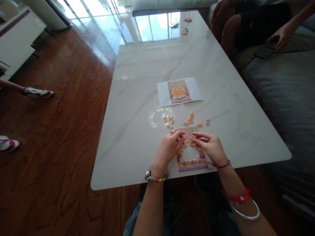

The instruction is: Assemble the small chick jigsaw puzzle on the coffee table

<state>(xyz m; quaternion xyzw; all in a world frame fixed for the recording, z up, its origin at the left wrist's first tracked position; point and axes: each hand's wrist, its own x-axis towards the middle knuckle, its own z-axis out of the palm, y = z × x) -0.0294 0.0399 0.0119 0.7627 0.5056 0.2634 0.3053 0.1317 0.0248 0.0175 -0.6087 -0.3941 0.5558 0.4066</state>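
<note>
Puzzle (pixel 190 160) at near table (pixel 137 98) edge; left hand (pixel 168 147) and right hand (pixel 211 146) fingers pinched together on its far, unfinished end; loose pieces (pixel 190 119) just beyond.

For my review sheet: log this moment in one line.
left hand on puzzle | right hand on puzzle | loose pieces beyond | reference picture behind

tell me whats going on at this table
A person is working on a small pink jigsaw puzzle on the white marble table. The left hand and right hand meet at its upper edge; its middle is unfilled. Loose orange pieces lie just beyond, below a printed reference picture.
</note>
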